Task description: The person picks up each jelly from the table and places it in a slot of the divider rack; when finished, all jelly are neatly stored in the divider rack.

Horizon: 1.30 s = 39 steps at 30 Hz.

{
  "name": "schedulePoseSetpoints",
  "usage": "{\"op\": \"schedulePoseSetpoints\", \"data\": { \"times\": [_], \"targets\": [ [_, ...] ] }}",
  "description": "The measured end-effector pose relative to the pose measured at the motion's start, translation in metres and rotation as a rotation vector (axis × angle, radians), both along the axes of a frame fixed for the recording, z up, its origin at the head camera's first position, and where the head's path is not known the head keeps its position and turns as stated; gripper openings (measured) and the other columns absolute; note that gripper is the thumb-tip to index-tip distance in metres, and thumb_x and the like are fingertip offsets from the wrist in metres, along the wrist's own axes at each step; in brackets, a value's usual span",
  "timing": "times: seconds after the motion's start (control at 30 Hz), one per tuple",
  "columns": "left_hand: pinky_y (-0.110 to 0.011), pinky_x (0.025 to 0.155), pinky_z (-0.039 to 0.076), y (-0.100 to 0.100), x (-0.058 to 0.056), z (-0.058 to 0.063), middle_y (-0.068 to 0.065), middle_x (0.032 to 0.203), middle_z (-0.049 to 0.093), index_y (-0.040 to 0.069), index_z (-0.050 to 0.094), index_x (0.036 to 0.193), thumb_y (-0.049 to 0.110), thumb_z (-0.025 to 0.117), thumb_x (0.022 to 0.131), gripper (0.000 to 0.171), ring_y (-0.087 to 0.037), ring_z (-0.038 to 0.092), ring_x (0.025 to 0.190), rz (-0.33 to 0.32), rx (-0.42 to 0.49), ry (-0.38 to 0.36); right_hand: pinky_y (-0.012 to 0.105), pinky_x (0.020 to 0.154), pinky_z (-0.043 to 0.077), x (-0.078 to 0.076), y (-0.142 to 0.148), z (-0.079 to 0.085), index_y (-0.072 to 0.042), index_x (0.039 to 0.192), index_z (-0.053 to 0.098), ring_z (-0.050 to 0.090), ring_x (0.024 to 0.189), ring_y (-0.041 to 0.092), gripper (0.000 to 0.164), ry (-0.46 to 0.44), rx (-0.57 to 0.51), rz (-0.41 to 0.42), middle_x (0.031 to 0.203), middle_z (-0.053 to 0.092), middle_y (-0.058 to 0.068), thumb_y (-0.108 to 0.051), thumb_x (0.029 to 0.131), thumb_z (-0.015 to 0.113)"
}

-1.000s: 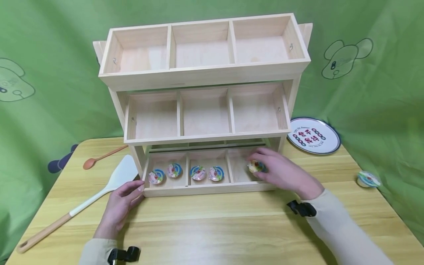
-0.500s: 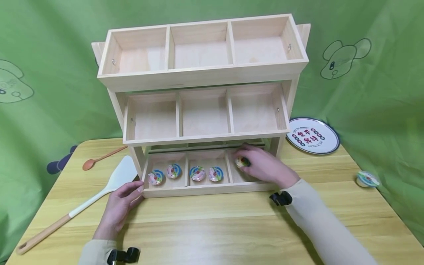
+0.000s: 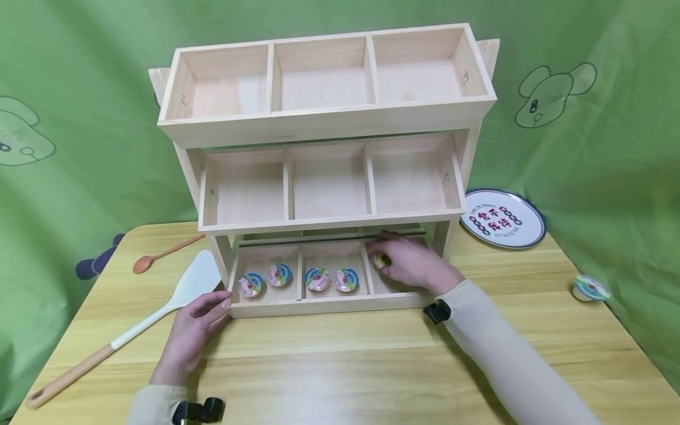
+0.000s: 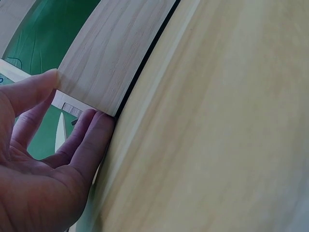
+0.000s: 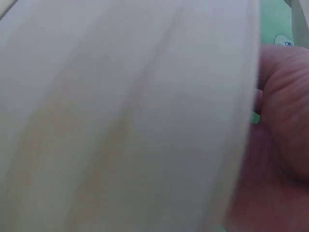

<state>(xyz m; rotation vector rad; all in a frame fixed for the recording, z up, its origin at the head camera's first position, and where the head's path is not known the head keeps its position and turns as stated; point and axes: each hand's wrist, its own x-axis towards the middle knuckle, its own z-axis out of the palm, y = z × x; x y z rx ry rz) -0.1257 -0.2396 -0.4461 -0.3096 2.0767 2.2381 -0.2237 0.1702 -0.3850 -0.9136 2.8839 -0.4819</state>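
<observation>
In the head view, a three-tier wooden shelf [image 3: 329,225] has several small jelly cups with printed lids in its bottom tray. Two cups [image 3: 278,274] lie in the left compartment and two more [image 3: 317,278] in the middle one. My right hand [image 3: 411,262] pinches a yellowish jelly cup [image 3: 380,260] in the bottom right compartment, beside the divider. My left hand [image 3: 193,330] touches the bottom tray's left front corner, its fingers extended against the end. The left wrist view shows those fingertips [image 4: 99,121] at the wood. In the right wrist view, the tray's front wall hides most of my right hand [image 5: 280,140].
Another jelly cup [image 3: 591,288] lies by the table's right edge. A plate with red characters [image 3: 502,218] leans behind the shelf on the right. To the left lie a white spatula with a wooden handle [image 3: 143,324] and a small wooden spoon [image 3: 143,263].
My right hand has moved left with the yellowish jelly cup, from mid-compartment toward the divider. The left hand stays at the tray corner.
</observation>
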Motion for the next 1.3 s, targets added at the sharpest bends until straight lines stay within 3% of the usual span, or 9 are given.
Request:
{"op": "schedulePoseSetpoints", "data": {
  "times": [0.1, 0.33, 0.57, 0.87, 1.3],
  "targets": [
    [-0.034, 0.094, 0.053, 0.0, 0.0, -0.001, -0.008, 0.118, 0.056, 0.0, 0.066, 0.116, 0.009, 0.068, 0.093, 0.025, -0.02, 0.06, 0.109, -0.001, 0.0, 0.005, 0.044, 0.089, 0.055, -0.001, 0.0, -0.002, -0.009, 0.127, 0.064, 0.06, 0.104, 0.028, 0.045, 0.011, 0.007, 0.002, 0.126, 0.059, 0.011, -0.008, 0.083, 0.075],
    [-0.033, 0.094, 0.054, 0.0, 0.0, -0.001, -0.007, 0.117, 0.057, -0.002, 0.065, 0.116, 0.008, 0.067, 0.093, 0.025, -0.017, 0.061, 0.106, 0.002, -0.003, 0.007, 0.048, 0.098, 0.05, 0.001, 0.0, 0.003, -0.009, 0.127, 0.064, 0.058, 0.112, 0.031, 0.046, -0.015, -0.016, -0.026, 0.128, 0.058, 0.011, -0.009, 0.082, 0.077],
    [-0.033, 0.094, 0.054, 0.0, 0.0, -0.002, -0.006, 0.116, 0.058, -0.002, 0.065, 0.116, 0.008, 0.067, 0.093, 0.025, -0.017, 0.061, 0.107, 0.003, 0.002, 0.017, 0.048, 0.097, 0.051, 0.005, 0.005, 0.009, -0.009, 0.124, 0.066, 0.058, 0.11, 0.03, 0.043, 0.0, -0.053, -0.02, 0.125, 0.06, 0.01, -0.01, 0.083, 0.077],
    [-0.033, 0.094, 0.054, 0.0, 0.0, -0.001, -0.006, 0.116, 0.057, 0.001, 0.068, 0.113, 0.008, 0.068, 0.093, 0.021, -0.018, 0.061, 0.107, 0.006, 0.01, 0.014, 0.049, 0.095, 0.051, 0.019, 0.015, 0.022, -0.008, 0.124, 0.066, 0.059, 0.11, 0.03, 0.043, 0.057, -0.08, -0.014, 0.124, 0.063, 0.011, -0.013, 0.083, 0.078],
    [-0.034, 0.094, 0.053, -0.001, 0.0, -0.002, -0.006, 0.117, 0.056, -0.001, 0.067, 0.115, 0.009, 0.068, 0.093, 0.024, -0.02, 0.06, 0.109, 0.004, 0.011, 0.017, 0.054, 0.098, 0.049, 0.043, 0.039, 0.038, -0.001, 0.127, 0.061, 0.056, 0.112, 0.035, 0.047, 0.037, -0.043, -0.036, 0.124, 0.059, 0.016, -0.01, 0.084, 0.076]
  ]
}}
